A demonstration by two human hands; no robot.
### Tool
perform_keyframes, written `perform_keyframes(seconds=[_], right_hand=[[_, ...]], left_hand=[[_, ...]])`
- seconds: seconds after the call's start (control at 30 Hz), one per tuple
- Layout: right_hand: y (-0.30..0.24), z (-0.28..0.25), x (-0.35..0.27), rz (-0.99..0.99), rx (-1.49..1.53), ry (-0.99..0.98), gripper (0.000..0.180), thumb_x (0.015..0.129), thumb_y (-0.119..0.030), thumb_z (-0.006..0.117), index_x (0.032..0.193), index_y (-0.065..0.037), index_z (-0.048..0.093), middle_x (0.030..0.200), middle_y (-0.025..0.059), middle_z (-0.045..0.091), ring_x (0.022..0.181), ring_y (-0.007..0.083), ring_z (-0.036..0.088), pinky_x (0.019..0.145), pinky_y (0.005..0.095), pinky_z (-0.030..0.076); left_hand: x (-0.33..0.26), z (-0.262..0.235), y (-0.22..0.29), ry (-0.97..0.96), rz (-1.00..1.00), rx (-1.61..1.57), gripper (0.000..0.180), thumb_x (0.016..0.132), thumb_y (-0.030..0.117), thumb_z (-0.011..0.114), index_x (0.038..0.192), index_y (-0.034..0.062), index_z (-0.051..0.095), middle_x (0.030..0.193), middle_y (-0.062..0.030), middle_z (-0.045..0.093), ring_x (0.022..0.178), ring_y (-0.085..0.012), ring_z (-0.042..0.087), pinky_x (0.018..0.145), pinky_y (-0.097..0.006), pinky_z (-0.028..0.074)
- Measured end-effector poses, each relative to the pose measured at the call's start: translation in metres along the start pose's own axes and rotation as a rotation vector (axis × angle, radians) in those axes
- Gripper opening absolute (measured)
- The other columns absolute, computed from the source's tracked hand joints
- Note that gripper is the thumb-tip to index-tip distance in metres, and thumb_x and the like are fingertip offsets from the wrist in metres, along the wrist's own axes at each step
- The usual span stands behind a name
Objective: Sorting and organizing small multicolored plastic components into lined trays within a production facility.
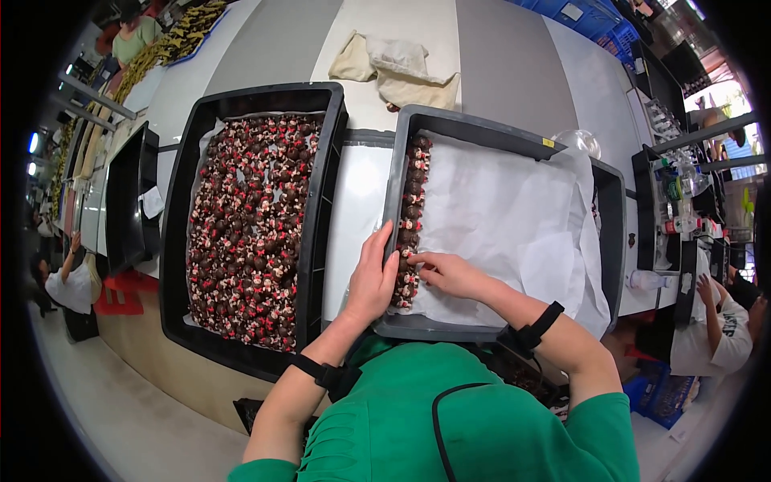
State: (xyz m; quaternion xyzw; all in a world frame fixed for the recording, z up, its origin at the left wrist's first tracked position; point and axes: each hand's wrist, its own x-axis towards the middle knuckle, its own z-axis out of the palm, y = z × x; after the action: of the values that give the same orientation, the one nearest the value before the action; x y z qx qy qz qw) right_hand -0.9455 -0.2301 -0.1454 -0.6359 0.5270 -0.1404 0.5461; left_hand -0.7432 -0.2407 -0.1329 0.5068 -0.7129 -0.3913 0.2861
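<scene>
My left hand [373,275] lies along the left rim of a dark grey tray [389,181], its fingers stretched out. Down that side of the tray, packed against the wall, runs a narrow band of small dark brown, cream and red pieces [414,189], like tiny figurines. My right hand [451,275] reaches over from the right, fingers bent, with the fingertips at the lower part of this band; whatever sits between them is too small to make out. White paper [490,193] lines the tray. To the left, a black tray [313,233] holds a dense spread of similar pieces [253,225].
A cream cloth [401,64] lies beyond the trays. Another grey tray [614,233] sits partly behind the lined one at right. Blue crates [582,18] stand at the far right, and a bottle [649,279] lies at the right. Other people work at both sides.
</scene>
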Motion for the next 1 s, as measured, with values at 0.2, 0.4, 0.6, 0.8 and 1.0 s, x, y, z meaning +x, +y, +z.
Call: perform_keyframes(seconds=[0.2,0.4,0.6,0.8,1.0], right_hand=[[0.006,-0.009,0.012,0.003,-0.009,0.113,0.043,0.092,-0.014,0.051,0.136,-0.013,0.048,0.085,0.0138,0.065,0.078,0.0267,0.064,0.075,0.0380,0.050],[0.010,-0.013,0.019,-0.014,-0.146,0.028,0.050,0.090,-0.014,0.052,0.139,-0.014,0.041,0.097,0.0232,0.065,0.088,0.0412,0.062,0.077,0.0490,0.048],[0.006,-0.027,0.039,-0.088,-0.073,0.194,0.051,0.092,-0.014,0.051,0.141,-0.014,0.038,0.089,0.0227,0.066,0.081,0.0401,0.064,0.071,0.0479,0.049],[0.009,-0.025,0.041,-0.035,-0.463,0.132,0.054,0.092,-0.010,0.047,0.144,-0.016,0.035,0.078,0.0172,0.066,0.071,0.0358,0.064,0.062,0.0466,0.049],[0.005,-0.034,0.048,-0.130,-0.392,0.260,0.068,0.082,-0.002,0.049,0.147,-0.014,0.030,0.074,0.0138,0.066,0.068,0.0328,0.065,0.058,0.0457,0.049]], left_hand=[[0.001,-0.001,0.005,-0.012,-0.029,-0.015,0.049,0.098,0.019,0.046,0.144,0.0057,0.034,0.137,-0.0199,0.044,0.127,-0.0351,0.045,0.104,-0.040,0.038],[0.000,-0.001,0.004,-0.020,-0.065,-0.023,0.049,0.098,0.020,0.046,0.144,0.0057,0.035,0.137,-0.0193,0.045,0.126,-0.0334,0.046,0.104,-0.039,0.038],[0.001,0.000,0.005,-0.030,-0.074,0.003,0.050,0.098,0.020,0.046,0.144,0.0042,0.034,0.137,-0.0194,0.045,0.126,-0.0318,0.047,0.105,-0.037,0.037],[0.001,0.001,0.008,-0.013,-0.065,0.007,0.050,0.097,0.018,0.047,0.144,0.0024,0.035,0.135,-0.0192,0.047,0.125,-0.0307,0.048,0.105,-0.036,0.037],[0.002,0.001,0.007,-0.023,-0.087,-0.017,0.051,0.097,0.018,0.047,0.144,0.0025,0.035,0.133,-0.0196,0.049,0.125,-0.0305,0.048,0.105,-0.036,0.036]])
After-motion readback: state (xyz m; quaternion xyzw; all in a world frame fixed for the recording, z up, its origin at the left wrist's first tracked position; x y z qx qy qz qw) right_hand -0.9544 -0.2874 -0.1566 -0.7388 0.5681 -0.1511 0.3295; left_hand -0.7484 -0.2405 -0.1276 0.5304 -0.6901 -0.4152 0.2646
